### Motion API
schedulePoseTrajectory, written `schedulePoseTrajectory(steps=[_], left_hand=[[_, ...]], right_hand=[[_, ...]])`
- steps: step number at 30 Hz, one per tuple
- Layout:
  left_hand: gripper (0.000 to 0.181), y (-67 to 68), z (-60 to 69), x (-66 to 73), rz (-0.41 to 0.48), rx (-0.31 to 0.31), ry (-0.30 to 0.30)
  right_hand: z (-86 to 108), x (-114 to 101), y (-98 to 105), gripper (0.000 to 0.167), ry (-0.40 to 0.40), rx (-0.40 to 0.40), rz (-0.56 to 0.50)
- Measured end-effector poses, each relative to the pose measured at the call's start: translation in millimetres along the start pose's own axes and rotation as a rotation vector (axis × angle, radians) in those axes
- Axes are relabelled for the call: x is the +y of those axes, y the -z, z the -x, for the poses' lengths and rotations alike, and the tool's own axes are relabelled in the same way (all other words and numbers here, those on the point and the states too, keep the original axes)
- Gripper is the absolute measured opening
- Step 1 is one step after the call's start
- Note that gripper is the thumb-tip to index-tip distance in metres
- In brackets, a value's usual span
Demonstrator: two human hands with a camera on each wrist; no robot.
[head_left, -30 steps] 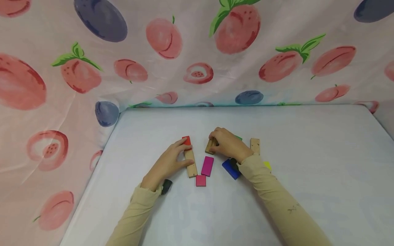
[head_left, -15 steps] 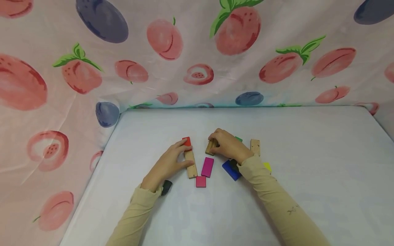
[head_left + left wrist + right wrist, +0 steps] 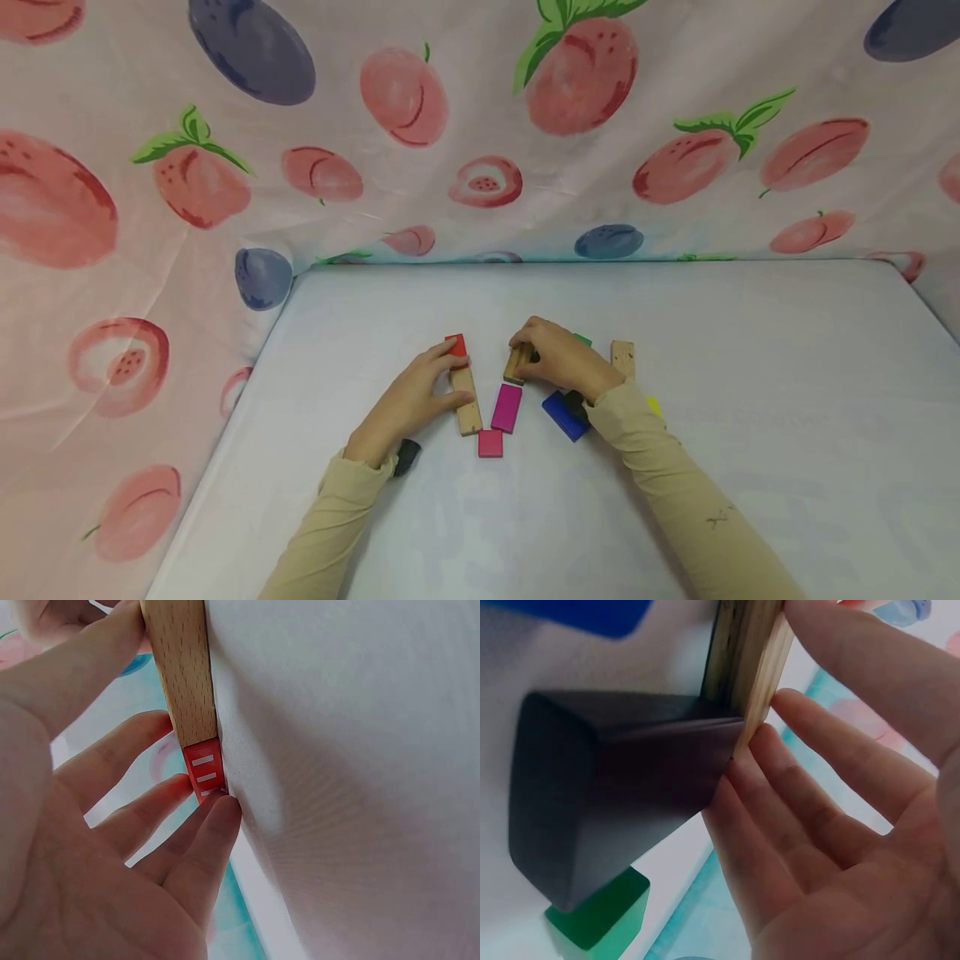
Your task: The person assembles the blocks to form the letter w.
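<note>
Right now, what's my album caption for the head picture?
Left hand touches the red block; right hand grips a wooden block near the magenta block.

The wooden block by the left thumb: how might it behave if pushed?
The wooden block is probably stiff: its grained sides look straight. It seems unlikely to roll, being flat-sided and lying low on the table. Pushed endwise, it might shift the red block touching its far end.
</note>
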State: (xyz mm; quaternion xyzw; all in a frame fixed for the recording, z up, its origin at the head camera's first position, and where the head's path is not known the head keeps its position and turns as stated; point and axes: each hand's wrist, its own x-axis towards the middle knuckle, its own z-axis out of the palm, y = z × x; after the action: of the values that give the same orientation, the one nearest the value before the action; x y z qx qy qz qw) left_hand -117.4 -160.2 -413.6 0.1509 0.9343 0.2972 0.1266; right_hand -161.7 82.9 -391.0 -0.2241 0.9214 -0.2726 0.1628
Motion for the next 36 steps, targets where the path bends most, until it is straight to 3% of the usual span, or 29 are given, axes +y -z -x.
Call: schedulePoseTrajectory(steps=[36], left_hand=[[0.058, -0.2, -0.7, 0.0, -0.007, -0.002, 0.012]], right_hand=[[5.6, 0.9, -1.0, 0.04, 0.087, -0.006, 0.033]])
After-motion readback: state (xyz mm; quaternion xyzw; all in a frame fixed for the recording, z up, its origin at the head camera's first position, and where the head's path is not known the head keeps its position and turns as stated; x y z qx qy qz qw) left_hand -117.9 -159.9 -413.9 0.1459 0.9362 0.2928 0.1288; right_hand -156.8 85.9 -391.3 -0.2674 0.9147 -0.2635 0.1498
